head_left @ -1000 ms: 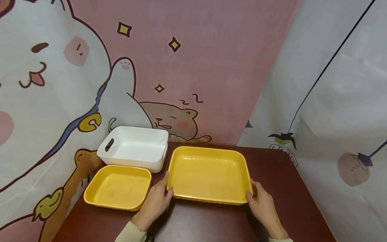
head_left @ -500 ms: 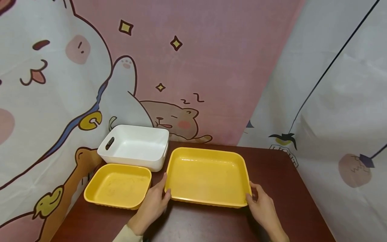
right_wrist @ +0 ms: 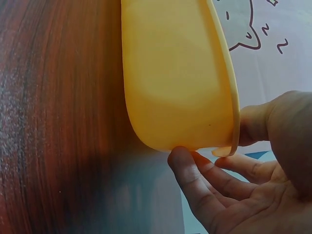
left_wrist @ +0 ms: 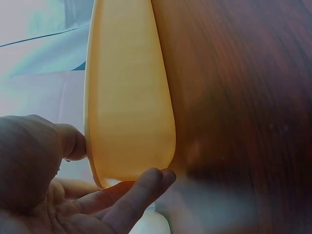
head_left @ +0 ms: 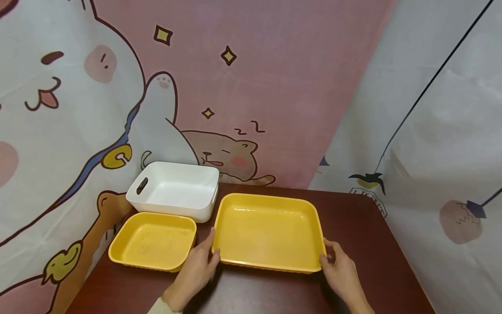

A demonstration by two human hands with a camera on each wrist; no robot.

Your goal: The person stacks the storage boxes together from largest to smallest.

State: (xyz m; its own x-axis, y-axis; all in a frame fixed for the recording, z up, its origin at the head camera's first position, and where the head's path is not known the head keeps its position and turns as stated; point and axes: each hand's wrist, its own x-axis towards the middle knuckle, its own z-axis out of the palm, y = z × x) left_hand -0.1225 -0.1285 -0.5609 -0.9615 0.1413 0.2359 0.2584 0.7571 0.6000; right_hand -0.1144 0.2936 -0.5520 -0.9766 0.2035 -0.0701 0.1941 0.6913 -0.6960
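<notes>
A large yellow plastic tray (head_left: 270, 231) lies in the middle of the table in the head view, its inside bare. At its near left corner my left hand (head_left: 198, 266) grips it, the thumb on the rim and the fingers along the side wall. My right hand (head_left: 342, 270) holds the near right corner in the same manner. The left wrist view has the left thumb (left_wrist: 73, 144) at the rim and the fingertips (left_wrist: 152, 178) under the end wall. Over in the right wrist view, the right fingertips (right_wrist: 181, 158) touch the lower wall close to the tabletop.
A smaller yellow tray (head_left: 154, 242) sits on the left, near my left wrist. Behind it stands a white bin (head_left: 176, 187) with a handle slot. The dark red-brown table (head_left: 364, 231) meets a cartoon-printed curtain (head_left: 274, 87) at the back.
The large yellow tray has shifted slightly toward me and a little to the left, with both hands gripping it throughout. The small tray and the white bin stay where they were.
</notes>
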